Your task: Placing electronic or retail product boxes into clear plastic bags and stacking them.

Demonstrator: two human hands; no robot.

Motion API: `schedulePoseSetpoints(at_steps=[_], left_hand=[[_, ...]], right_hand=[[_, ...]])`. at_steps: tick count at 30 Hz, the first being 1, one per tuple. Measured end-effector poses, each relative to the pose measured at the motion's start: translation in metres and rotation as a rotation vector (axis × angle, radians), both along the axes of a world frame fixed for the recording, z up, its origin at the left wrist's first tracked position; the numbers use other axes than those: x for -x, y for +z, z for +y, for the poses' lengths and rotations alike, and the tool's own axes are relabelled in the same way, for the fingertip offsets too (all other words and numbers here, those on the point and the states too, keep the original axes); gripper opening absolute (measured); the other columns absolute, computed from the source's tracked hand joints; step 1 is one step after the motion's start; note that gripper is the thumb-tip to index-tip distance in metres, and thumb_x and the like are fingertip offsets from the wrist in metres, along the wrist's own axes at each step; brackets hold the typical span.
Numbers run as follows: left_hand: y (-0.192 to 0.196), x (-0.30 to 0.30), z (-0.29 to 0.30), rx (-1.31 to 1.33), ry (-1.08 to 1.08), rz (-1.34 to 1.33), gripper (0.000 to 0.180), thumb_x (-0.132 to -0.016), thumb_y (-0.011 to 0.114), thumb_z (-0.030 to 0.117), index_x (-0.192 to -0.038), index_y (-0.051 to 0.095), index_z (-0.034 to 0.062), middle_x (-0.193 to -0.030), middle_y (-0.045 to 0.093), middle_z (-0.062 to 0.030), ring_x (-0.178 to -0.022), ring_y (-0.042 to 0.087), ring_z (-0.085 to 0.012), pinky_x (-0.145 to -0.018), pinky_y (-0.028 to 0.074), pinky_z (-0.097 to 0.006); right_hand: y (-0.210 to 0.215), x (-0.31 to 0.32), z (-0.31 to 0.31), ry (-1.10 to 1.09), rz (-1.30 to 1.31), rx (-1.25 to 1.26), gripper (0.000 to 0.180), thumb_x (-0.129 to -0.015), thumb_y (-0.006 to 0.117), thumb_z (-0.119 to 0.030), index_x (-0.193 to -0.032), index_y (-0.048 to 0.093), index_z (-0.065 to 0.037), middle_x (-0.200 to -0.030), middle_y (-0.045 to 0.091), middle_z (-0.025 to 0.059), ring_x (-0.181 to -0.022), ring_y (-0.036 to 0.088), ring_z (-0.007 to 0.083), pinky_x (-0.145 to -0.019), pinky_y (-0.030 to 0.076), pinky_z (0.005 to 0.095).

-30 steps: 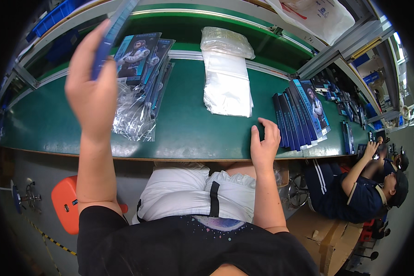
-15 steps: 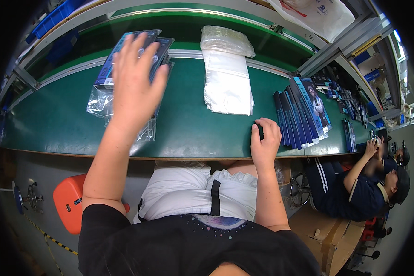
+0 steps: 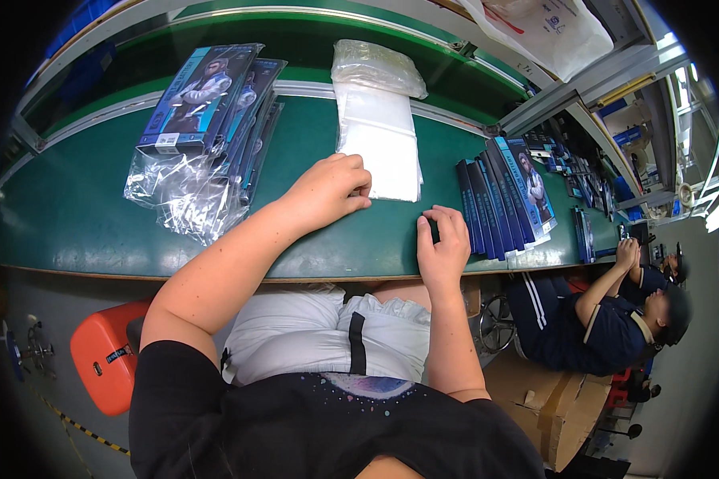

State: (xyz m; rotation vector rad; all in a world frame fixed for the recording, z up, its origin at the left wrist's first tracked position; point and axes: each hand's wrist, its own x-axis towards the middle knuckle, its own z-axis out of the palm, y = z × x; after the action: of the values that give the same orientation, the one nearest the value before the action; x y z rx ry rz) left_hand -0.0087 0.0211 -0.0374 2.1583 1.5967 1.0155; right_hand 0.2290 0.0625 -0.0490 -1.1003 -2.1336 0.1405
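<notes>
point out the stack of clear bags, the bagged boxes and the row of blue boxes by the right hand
stack of clear bags (image 3: 379,144), head view, on the flat white middle of the stack
bagged boxes (image 3: 200,100), head view, on the top box's printed face
row of blue boxes (image 3: 499,199), head view, on the upright spines

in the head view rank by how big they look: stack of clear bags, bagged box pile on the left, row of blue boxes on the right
1. Bagged box pile, largest.
2. Stack of clear bags.
3. Row of blue boxes, though close to the bags, and fisheye bending makes that unsure.
</notes>
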Motion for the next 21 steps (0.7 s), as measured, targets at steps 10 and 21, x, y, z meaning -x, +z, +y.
schedulePoseSetpoints(at_steps=[10, 21], left_hand=[[-0.007, -0.012, -0.007, -0.172, 0.024, -0.054, 0.02, -0.078, 0.072, 0.017, -0.092, 0.062, 0.0066, -0.092, 0.056, -0.0077, -0.09, 0.056, -0.0274, -0.078, 0.046, -0.038], [-0.012, -0.014, 0.0, -0.186, 0.14, 0.115, 0.015, -0.079, 0.07, 0.017, -0.088, 0.062, 0.0076, -0.089, 0.055, -0.0071, -0.086, 0.055, -0.0278, -0.076, 0.045, -0.039]], right_hand=[[0.116, -0.019, -0.045, 0.167, 0.447, 0.012, 0.018, -0.088, 0.056, 0.0, -0.103, 0.064, 0.006, -0.101, 0.066, 0.0127, -0.094, 0.061, 0.0177, -0.085, 0.047, 0.0294], [0.117, -0.061, -0.008, -0.045, -0.346, 0.241, 0.043, -0.085, 0.066, -0.022, -0.12, 0.059, 0.0, -0.098, 0.065, 0.0139, -0.099, 0.06, 0.0307, -0.106, 0.03, 0.0425]])
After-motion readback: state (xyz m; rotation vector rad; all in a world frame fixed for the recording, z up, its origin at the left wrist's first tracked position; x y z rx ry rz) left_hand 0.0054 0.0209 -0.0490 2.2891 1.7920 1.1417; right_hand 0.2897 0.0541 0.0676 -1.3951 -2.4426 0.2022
